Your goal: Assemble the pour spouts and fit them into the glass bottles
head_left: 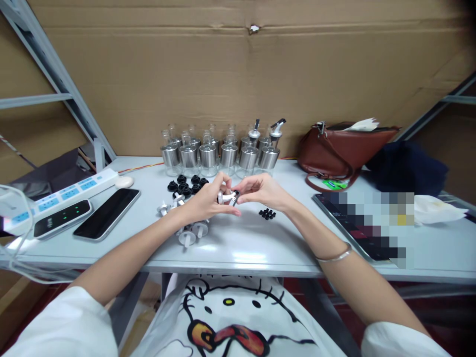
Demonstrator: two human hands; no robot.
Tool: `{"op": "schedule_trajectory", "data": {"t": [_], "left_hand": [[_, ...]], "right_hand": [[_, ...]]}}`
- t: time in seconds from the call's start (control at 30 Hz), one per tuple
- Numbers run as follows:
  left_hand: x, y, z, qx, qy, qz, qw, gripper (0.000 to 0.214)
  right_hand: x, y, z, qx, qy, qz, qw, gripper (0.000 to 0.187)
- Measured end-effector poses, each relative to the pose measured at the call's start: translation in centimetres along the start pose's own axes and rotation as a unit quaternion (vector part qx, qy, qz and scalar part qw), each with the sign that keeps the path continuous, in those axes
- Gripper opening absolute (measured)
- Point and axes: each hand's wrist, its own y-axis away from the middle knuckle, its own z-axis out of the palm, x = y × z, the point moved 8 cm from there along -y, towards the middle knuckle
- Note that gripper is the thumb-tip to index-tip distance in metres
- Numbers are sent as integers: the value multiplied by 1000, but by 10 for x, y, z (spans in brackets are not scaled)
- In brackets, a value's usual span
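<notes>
The silver spout (224, 198) sits gripped in the left hand's (210, 199) half-curled fingers; the right hand's (265, 192) fingers pinch the black flap (236, 196) at its end.

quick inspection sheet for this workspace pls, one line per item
Surface: light grey table, shiny at the front
Job's things: metal-sleeved glass bottles, two with spouts; black stoppers; small black pieces; loose silver parts
Clutter: phone, brown bag, tablet partly pixelated
Hands: left hand holds a silver spout; right hand pinches a black part at its end
Cables: power strip and white cable at left; red-yellow wires at back
Surroundings: cardboard behind, metal frame at left
</notes>
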Motion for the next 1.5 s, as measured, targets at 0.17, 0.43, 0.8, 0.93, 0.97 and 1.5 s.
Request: {"op": "schedule_trajectory", "data": {"t": [0.17,0.43,0.8,0.93,0.97,1.5], "left_hand": [[0,0,-1,12,-1,2,1000,55],[2,0,5,-13,17,8,1000,57],[1,0,1,0,3,1,1000,61],[1,0,3,-5,-6,10,1000,61],[2,0,3,-5,-7,13,1000,60],[4,1,3,10,46,4,999,60]], "right_hand": [[0,0,4,-19,-2,5,1000,27],[3,2,3,-35,-26,15,999,23],[3,0,5,-27,-28,15,999,24],[4,0,8,-40,-26,8,999,23],[3,1,9,-44,-27,5,999,23],[1,1,10,-40,-33,-30,998,23]]}}
